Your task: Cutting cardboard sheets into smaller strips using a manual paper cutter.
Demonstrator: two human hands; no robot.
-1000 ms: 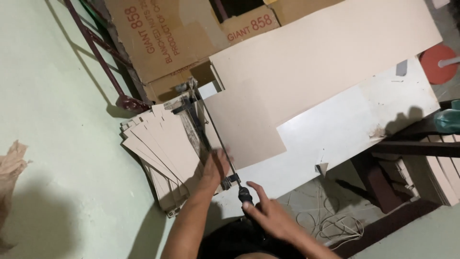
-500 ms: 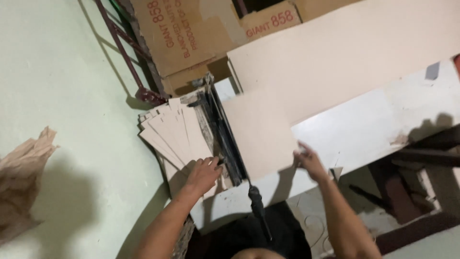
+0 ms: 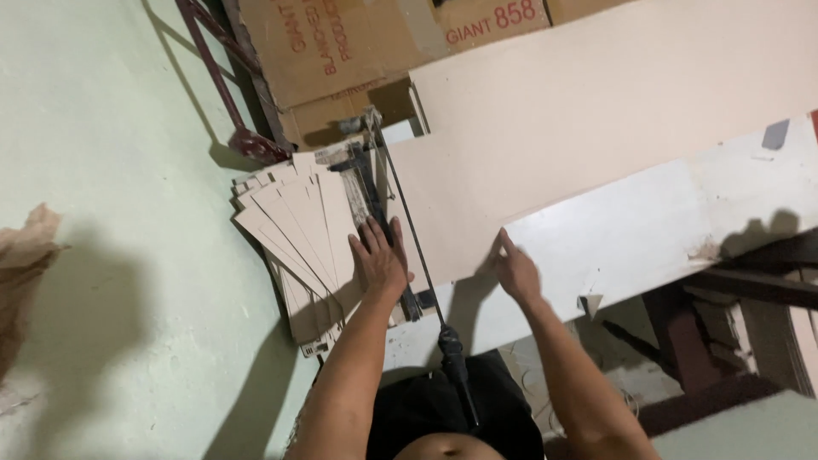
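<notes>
Near the middle of the view, the left hand (image 3: 381,258) lies flat and open, fingers spread, pressing down on the dark bar of a cutter (image 3: 375,217) and on the edge of the cut strips. At three o'clock from it, the right hand (image 3: 516,271) is open too, with its fingertips touching the bottom edge of a big pale cardboard sheet (image 3: 545,162). Neither hand grips anything. The sheet lies on a white table (image 3: 648,230) and reaches from the cutter up toward one o'clock. A long thin blade arm runs beside the sheet's left edge, and its black handle (image 3: 454,362) hangs down at six o'clock, between the two arms and touched by no hand. At nine o'clock from the left hand sits a fanned pile of cut cardboard strips (image 3: 294,234), all the same pale colour, some poking out past the others. Brown boxes (image 3: 341,43) stand at twelve o'clock, behind the cutter. A dark red metal frame (image 3: 223,77) leans at eleven o'clock over the pale green floor (image 3: 102,170). A torn bit of brown paper (image 3: 25,264) lies far off at nine o'clock. Dark table legs (image 3: 750,281) show at four o'clock.
</notes>
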